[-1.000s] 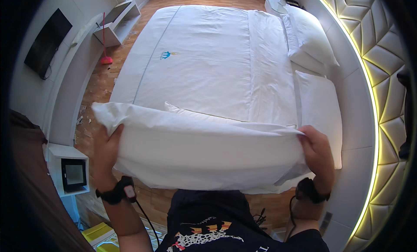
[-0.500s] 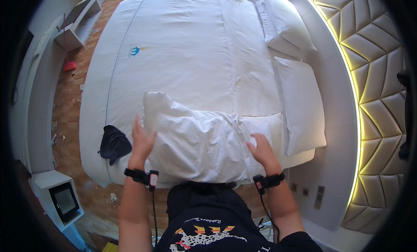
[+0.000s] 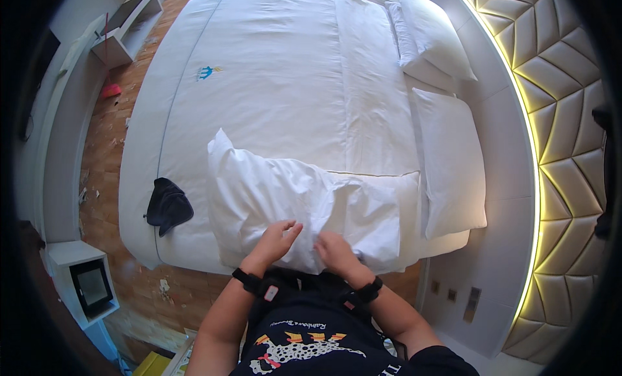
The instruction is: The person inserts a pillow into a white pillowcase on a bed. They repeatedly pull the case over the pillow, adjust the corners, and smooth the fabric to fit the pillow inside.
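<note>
A white pillow in a loose, wrinkled white pillowcase (image 3: 259,188) lies across the near side of the bed (image 3: 272,104). Its left end rises to a pointed corner, and a piped edge of the pillow (image 3: 409,194) shows at the right. My left hand (image 3: 277,240) is over the near middle of the pillowcase, fingers partly bent and apart, with no cloth visibly gripped. Just to its right, the fingers of my right hand (image 3: 335,251) are closed on a fold of the pillowcase. Both wrists wear black straps with small devices.
A dark cloth (image 3: 170,206) rests on the bed at the left. More white pillows (image 3: 453,162) line the headboard side, by a padded wall (image 3: 570,156) with a light strip. Scraps litter the wooden floor (image 3: 103,156) near a red dustpan (image 3: 111,91) and a white cabinet (image 3: 78,253).
My hands have come inward from the pillow's two sides to its near middle. The pillowcase has shifted, its left corner now pointed, and my right hand has taken hold of a fold.
</note>
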Demonstrator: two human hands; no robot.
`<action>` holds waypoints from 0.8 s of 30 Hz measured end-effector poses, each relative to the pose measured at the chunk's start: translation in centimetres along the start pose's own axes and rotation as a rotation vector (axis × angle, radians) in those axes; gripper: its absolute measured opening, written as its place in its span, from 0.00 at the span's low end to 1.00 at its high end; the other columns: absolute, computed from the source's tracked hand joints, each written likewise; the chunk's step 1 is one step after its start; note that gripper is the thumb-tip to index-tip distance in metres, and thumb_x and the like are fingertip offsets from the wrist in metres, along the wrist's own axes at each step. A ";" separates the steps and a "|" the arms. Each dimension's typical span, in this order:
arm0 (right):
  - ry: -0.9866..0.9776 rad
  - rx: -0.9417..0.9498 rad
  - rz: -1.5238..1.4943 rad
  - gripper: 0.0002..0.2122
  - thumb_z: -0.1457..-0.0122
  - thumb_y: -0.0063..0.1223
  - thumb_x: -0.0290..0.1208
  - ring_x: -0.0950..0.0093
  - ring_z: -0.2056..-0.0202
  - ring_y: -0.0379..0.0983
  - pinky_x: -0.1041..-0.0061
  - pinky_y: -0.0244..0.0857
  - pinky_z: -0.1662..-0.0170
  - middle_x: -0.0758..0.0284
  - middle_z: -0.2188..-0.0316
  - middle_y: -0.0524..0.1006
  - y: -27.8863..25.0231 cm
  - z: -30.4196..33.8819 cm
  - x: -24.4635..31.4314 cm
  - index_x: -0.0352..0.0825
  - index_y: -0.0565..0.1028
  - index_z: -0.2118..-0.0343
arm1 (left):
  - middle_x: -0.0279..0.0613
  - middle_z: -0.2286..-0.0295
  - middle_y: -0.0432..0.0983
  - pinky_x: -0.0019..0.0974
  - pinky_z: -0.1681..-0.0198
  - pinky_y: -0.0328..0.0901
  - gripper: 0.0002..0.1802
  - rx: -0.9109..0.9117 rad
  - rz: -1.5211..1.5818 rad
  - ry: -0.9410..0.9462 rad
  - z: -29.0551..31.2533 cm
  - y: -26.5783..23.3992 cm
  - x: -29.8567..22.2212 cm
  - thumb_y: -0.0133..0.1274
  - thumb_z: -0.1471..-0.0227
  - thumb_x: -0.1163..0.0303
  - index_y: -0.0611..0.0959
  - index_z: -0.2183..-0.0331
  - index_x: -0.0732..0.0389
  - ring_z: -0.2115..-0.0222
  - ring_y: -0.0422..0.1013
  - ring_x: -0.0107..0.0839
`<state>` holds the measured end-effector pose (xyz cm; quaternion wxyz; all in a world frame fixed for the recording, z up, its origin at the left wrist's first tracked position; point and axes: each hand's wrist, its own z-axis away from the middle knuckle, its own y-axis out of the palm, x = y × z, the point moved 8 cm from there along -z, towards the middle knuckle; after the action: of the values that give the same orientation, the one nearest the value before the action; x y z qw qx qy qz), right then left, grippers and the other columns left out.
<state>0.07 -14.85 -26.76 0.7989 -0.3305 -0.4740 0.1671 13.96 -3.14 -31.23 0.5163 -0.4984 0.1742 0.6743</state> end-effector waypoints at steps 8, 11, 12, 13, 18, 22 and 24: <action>-0.373 0.288 -0.144 0.21 0.43 0.61 0.26 0.53 0.48 0.74 0.60 0.70 0.45 0.53 0.50 0.76 -4.7 1.4 2.9 0.33 0.75 0.45 | 0.29 0.66 0.79 0.26 0.59 0.68 0.07 -0.091 0.561 -0.083 0.9 2.7 -1.8 0.53 0.31 0.69 0.80 0.56 0.61 0.66 0.72 0.18; -0.398 -0.052 0.008 0.23 0.46 0.66 0.28 0.56 0.45 0.72 0.59 0.66 0.42 0.57 0.48 0.77 -9.1 -0.6 3.5 0.35 0.76 0.46 | 0.28 0.64 0.78 0.25 0.58 0.67 0.07 -0.151 0.563 -0.025 2.9 1.1 -3.3 0.52 0.30 0.70 0.79 0.54 0.61 0.64 0.70 0.17; -0.456 -0.161 0.070 0.23 0.48 0.67 0.28 0.56 0.43 0.71 0.58 0.64 0.40 0.59 0.48 0.77 -9.8 -1.2 4.5 0.36 0.77 0.47 | 0.29 0.64 0.77 0.25 0.58 0.67 0.07 -0.157 0.516 0.012 3.8 0.7 -4.4 0.52 0.30 0.70 0.79 0.54 0.61 0.64 0.70 0.17; -0.503 -0.271 0.134 0.23 0.49 0.68 0.28 0.56 0.42 0.70 0.56 0.62 0.39 0.60 0.47 0.77 -10.4 -1.5 5.3 0.36 0.77 0.49 | 0.29 0.64 0.77 0.25 0.58 0.66 0.08 -0.153 0.472 0.046 4.5 0.8 -5.7 0.52 0.30 0.70 0.79 0.54 0.62 0.64 0.69 0.17; -0.743 -0.205 0.194 0.20 0.52 0.60 0.18 0.52 0.42 0.70 0.55 0.63 0.40 0.57 0.50 0.78 -6.6 -6.7 6.0 0.36 0.76 0.53 | 0.47 0.63 0.82 0.41 0.56 0.70 0.20 -0.248 0.077 0.040 8.2 0.0 -8.4 0.63 0.38 0.59 0.79 0.53 0.63 0.60 0.78 0.37; -0.471 -0.025 -0.201 0.19 0.46 0.55 0.15 0.45 0.55 0.77 0.57 0.73 0.53 0.52 0.58 0.81 -5.9 -6.9 8.0 0.36 0.74 0.51 | 0.57 0.60 0.81 0.51 0.53 0.71 0.17 -0.686 -0.152 -0.141 10.7 -4.5 -4.3 0.62 0.44 0.67 0.80 0.54 0.62 0.55 0.76 0.59; -0.466 0.020 -0.241 0.20 0.45 0.57 0.17 0.45 0.57 0.78 0.58 0.73 0.56 0.53 0.59 0.81 -5.3 -6.2 8.6 0.37 0.74 0.49 | 0.56 0.60 0.81 0.51 0.53 0.71 0.16 -0.830 -0.251 0.015 11.5 -6.2 -4.7 0.60 0.44 0.70 0.80 0.54 0.61 0.56 0.76 0.59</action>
<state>9.43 -15.96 -19.60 0.6855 -0.2162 -0.6795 0.1471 13.55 5.58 -20.39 0.3488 -0.6858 -0.1698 0.6158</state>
